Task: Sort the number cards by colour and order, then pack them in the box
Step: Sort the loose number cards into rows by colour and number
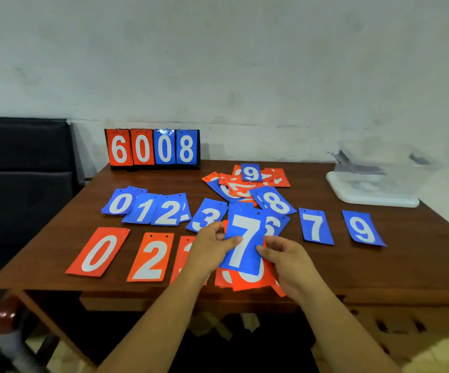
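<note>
A blue 7 card [245, 238] is held above the table's front edge, with orange cards stacked behind it. My left hand [212, 249] pinches its left edge and my right hand [282, 254] grips its lower right. A blue row lies on the table: 0 [119, 202], 1 [144, 210], 2 [168, 212], 3 [207, 218], a partly hidden 6 [274, 224], a second 7 [315, 226] and 9 [362, 229]. In front lie an orange 0 [98, 253] and an orange 2 [150, 258]. A mixed unsorted pile [245, 184] sits behind. The clear plastic box [374, 181] stands at the far right.
A scoreboard stand [152, 149] reading 6008 stands at the table's back left against the wall. A dark chair [21, 170] is left of the wooden table [379, 265]. A red-topped object [4, 316] sits by the table's front left corner.
</note>
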